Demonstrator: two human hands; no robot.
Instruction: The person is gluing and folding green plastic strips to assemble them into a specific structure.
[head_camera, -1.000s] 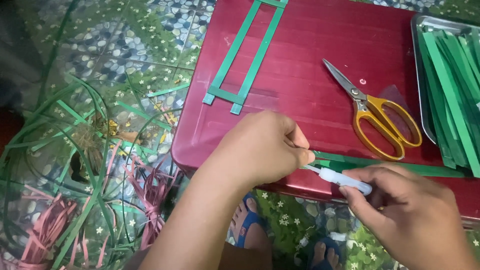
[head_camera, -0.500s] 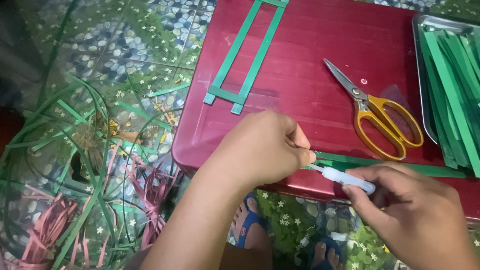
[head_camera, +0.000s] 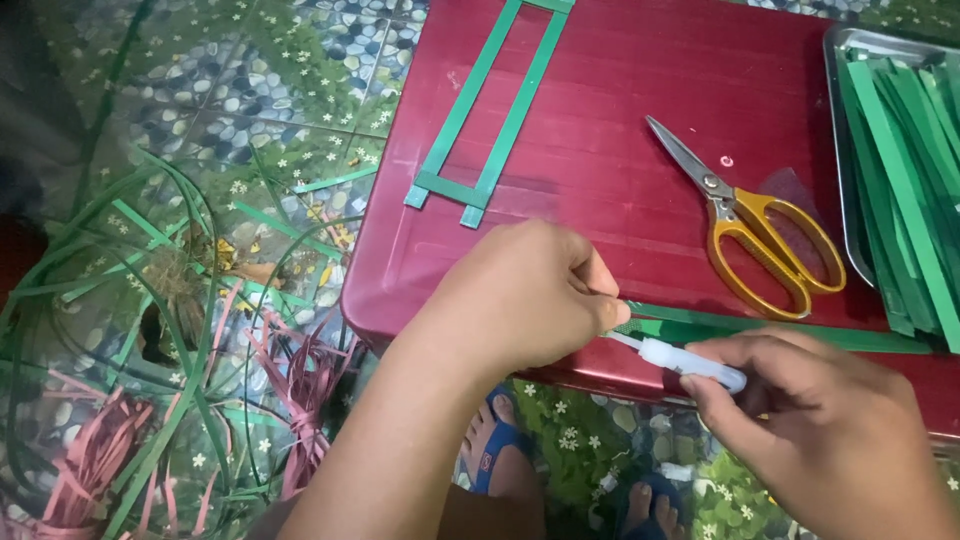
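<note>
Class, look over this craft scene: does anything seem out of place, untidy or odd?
Yes. Loose green strips and pink strips lie tangled on the patterned floor left of the red table, while other strips sit neatly in the metal tray. The scissors lie open on the table.

On the surface (head_camera: 620, 120), the strip frame (head_camera: 490, 110) lies left of the scissors (head_camera: 745, 215), the tray (head_camera: 845, 180) of strips (head_camera: 905, 170) at right.

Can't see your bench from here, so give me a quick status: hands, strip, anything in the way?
Left hand pinching green strip end at red table edge. Right hand holding small white tube, tip at strip. Scissors lie apart, clear.
</note>
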